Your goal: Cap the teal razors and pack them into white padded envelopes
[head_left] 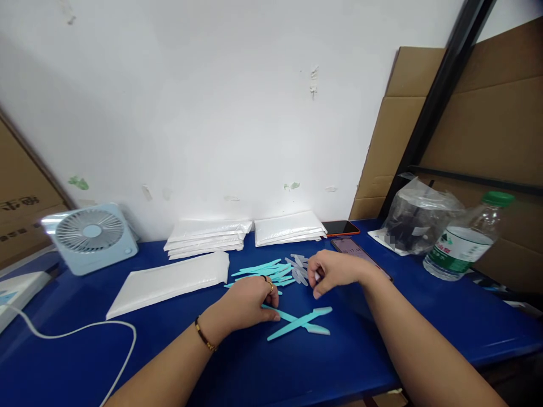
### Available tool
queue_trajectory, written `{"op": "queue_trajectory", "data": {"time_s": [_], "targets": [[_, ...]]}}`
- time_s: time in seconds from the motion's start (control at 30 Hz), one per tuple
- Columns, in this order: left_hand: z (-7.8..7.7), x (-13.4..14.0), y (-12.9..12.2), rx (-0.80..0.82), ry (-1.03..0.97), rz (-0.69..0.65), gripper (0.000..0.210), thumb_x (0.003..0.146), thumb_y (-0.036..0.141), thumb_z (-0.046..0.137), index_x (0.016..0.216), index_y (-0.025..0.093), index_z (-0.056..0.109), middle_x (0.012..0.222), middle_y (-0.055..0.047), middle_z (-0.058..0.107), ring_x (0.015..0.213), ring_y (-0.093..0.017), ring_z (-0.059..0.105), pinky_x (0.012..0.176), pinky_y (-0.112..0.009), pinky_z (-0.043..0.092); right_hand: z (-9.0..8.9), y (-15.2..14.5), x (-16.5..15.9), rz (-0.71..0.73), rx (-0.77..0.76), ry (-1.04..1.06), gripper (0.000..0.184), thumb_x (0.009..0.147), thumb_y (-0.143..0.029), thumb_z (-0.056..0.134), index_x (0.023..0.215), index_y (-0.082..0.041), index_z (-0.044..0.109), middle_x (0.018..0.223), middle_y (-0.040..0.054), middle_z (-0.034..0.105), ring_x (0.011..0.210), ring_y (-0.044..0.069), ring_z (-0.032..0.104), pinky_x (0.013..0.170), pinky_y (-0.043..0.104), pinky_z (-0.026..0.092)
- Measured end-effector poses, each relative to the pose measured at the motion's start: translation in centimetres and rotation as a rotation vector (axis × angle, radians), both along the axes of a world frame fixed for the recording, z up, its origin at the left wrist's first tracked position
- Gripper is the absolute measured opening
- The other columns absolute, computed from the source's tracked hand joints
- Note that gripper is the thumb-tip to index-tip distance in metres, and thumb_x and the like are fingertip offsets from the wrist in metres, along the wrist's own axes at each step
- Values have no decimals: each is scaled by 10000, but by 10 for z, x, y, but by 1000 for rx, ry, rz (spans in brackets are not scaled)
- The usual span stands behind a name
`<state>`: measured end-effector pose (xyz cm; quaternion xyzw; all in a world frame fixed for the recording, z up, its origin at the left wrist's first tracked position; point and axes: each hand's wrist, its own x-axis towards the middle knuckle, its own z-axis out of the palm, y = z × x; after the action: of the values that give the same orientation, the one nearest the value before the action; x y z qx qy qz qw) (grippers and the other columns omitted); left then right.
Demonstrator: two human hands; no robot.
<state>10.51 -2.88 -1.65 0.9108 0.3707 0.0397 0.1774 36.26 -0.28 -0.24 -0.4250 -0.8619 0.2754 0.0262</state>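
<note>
Two teal eyebrow razors [292,325] lie crossed on the blue table in front of me. My left hand [250,302] is closed at the handle end of one, with the handle between thumb and fingers. Behind that hand is a loose heap of more teal razors [271,271]. Beside the heap lie several small clear plastic caps [299,268]. My right hand [333,272] is just right of these caps, its fingers curled in a pinch. A small pale piece, like one of the clear caps, shows between its fingertips, mostly hidden.
White padded mailers stand in two stacks, left [206,237] and right [291,227], by the wall. A single mailer [169,282] lies nearer. Two phones [341,228], a bagged cup [411,217] and a water bottle [460,243] are right. A fan [91,237] and white cable [131,339] are left.
</note>
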Motion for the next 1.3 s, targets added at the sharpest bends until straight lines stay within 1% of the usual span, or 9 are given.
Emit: {"op": "queue_trajectory", "data": {"time_s": [0.1, 0.23, 0.37, 0.5, 0.7, 0.9, 1.1, 1.2, 1.3], "targets": [[-2, 3, -3, -15, 61, 75, 162, 730, 378, 598, 737, 229, 661, 698, 13, 626, 659, -138, 541, 517, -232, 297, -4, -2, -4, 77, -100, -89, 424, 492, -472, 756, 775, -162, 698, 696, -5, 605, 595, 120, 513, 502, 206, 336], [0, -2, 0, -40, 78, 140, 174, 715, 385, 604, 721, 219, 655, 688, 10, 632, 618, -133, 533, 483, -233, 275, -9, -3, -9, 112, -136, -101, 349, 540, -402, 740, 779, -152, 689, 680, -5, 602, 585, 120, 516, 506, 205, 348], [5, -16, 7, -21, 89, 198, 183, 701, 401, 606, 682, 222, 642, 678, 14, 627, 597, -134, 523, 479, -233, 278, -8, -4, -7, 70, -133, -88, 268, 555, -303, 727, 770, -153, 675, 667, -13, 586, 561, 109, 502, 493, 199, 346], [10, -34, 19, -1, 85, 284, 184, 718, 393, 575, 682, 225, 640, 674, 15, 624, 600, -138, 522, 491, -233, 287, -3, -2, 1, 12, -93, -66, 260, 566, -343, 723, 749, -164, 680, 607, -21, 557, 535, 106, 476, 476, 201, 330], [9, -36, 26, 53, -7, 290, 198, 740, 393, 540, 703, 220, 628, 717, 2, 613, 643, -144, 525, 525, -235, 303, -6, 3, -11, -199, 94, 203, 394, 603, -486, 687, 827, -162, 678, 729, 19, 605, 608, 121, 495, 504, 201, 341], [1, -30, 28, 77, -45, 295, 189, 739, 387, 549, 686, 216, 612, 726, 4, 613, 653, -145, 532, 539, -239, 313, -20, 10, -23, -143, 25, 345, 335, 716, -470, 588, 718, -141, 655, 577, -12, 541, 513, 85, 413, 479, 194, 319], [-6, -36, 39, 50, -94, 382, 251, 718, 454, 558, 748, 211, 613, 754, -7, 628, 670, -157, 561, 544, -241, 343, -11, 13, 0, -261, 62, 277, 288, 702, -413, 606, 797, -148, 663, 688, 22, 619, 611, 125, 517, 531, 206, 372], [-7, -31, 36, 86, -127, 380, 306, 698, 501, 573, 794, 212, 614, 800, -16, 626, 710, -167, 570, 564, -245, 361, -4, 8, 5, -178, 86, 137, 264, 628, -378, 676, 789, -168, 685, 709, 16, 624, 614, 130, 518, 522, 209, 359], [-7, -21, 26, 113, -133, 302, 298, 728, 506, 552, 788, 220, 615, 810, -7, 617, 720, -159, 568, 596, -247, 377, -4, 5, 3, -122, 113, -25, 246, 557, -318, 724, 759, -180, 704, 729, 15, 626, 627, 136, 525, 526, 211, 351]]}}
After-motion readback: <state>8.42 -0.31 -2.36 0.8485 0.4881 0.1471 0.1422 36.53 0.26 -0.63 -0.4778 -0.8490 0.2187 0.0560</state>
